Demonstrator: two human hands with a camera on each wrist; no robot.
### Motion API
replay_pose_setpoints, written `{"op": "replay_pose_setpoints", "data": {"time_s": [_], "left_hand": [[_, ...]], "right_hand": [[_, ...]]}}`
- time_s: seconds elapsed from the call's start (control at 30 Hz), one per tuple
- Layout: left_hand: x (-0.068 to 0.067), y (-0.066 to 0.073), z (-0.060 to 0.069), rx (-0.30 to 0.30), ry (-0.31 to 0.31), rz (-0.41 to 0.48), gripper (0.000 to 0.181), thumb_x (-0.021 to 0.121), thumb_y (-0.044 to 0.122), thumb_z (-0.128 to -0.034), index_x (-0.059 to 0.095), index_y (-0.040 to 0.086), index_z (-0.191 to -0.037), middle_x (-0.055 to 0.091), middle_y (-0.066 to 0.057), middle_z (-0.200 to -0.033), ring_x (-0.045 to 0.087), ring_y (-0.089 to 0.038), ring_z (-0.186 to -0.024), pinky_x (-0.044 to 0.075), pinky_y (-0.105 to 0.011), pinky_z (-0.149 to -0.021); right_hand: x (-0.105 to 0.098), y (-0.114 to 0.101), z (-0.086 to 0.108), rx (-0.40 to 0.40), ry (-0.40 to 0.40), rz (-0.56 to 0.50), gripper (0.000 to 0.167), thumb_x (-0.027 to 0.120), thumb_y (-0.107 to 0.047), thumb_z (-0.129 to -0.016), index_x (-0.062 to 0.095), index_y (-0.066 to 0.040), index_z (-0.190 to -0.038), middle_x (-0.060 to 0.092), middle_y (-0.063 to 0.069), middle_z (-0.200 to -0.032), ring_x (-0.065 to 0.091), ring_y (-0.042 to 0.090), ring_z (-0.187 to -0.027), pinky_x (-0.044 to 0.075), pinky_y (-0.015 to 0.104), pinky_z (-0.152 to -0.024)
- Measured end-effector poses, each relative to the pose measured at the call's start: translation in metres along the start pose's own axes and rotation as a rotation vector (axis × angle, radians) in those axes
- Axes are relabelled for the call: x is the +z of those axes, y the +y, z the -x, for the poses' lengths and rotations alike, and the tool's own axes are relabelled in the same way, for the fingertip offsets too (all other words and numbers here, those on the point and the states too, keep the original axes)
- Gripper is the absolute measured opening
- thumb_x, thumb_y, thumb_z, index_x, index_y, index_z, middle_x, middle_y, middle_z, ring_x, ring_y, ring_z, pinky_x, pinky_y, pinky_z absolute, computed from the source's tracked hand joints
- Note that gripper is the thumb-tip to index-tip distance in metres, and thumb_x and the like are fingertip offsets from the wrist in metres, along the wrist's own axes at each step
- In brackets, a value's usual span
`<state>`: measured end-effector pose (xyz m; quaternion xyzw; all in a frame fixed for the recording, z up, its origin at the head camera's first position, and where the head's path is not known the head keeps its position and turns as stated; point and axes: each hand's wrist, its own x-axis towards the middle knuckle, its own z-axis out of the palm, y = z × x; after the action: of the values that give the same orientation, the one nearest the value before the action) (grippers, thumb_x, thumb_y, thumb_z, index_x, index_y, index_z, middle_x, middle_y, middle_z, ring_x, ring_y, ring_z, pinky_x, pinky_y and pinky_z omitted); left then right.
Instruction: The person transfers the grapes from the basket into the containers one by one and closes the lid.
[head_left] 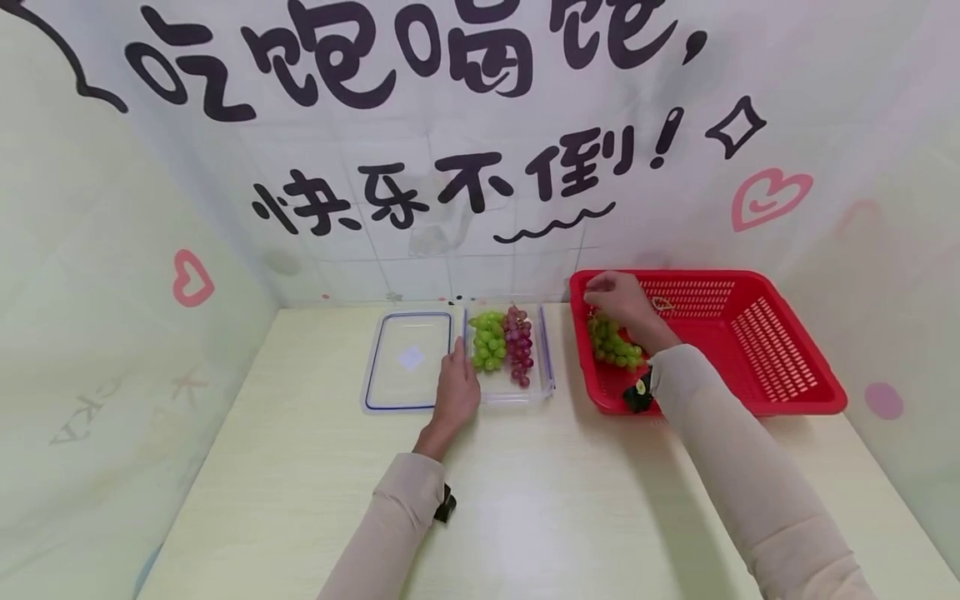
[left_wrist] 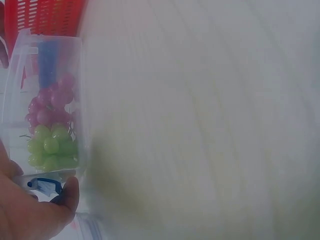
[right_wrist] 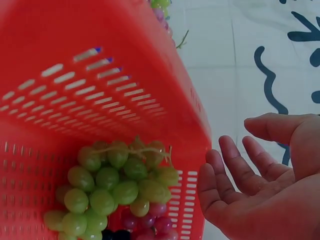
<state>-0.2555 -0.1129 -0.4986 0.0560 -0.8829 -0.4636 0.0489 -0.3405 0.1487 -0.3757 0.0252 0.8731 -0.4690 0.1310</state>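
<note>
My left hand (head_left: 457, 387) is at the left side of a clear plastic box (head_left: 517, 398); in the left wrist view its thumb and fingers hold the end wall by a blue-edged clip. Inside lie a bunch of green grapes (head_left: 487, 340) and a bunch of purple grapes (head_left: 519, 346), side by side. Over the left rim of a red basket (head_left: 776, 333) hovers my right hand (head_left: 626, 304), fingers loosely bent with nothing in them. Below it, the right wrist view shows more green grapes (right_wrist: 105, 187) in the basket, and purple grapes (right_wrist: 152, 220) partly cut off by the frame.
Left of the box lies a clear lid (head_left: 408, 375) with a blue seal, flat on the pale wooden table (head_left: 300, 475). A white printed curtain (head_left: 480, 267) hangs right behind the table, with more curtain at both sides.
</note>
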Motion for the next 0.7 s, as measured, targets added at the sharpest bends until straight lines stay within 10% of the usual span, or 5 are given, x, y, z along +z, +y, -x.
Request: {"op": "replay_pose_setpoints", "data": {"time_s": [0.7], "left_hand": [[-0.001,0.001,0.0,0.005,-0.005,0.014,0.051,0.031,0.013,-0.1081,0.022,-0.001,-0.156,0.045,-0.034,-0.133,0.055,-0.042,-0.115,0.047,-0.053,-0.103]], "right_hand": [[-0.023,0.027,-0.003,0.044,-0.001,0.046,0.043,0.057,-0.017,-0.099,0.049,0.003,-0.137,0.05,0.024,-0.137,0.049,0.036,-0.117,0.046,0.05,-0.107]]}}
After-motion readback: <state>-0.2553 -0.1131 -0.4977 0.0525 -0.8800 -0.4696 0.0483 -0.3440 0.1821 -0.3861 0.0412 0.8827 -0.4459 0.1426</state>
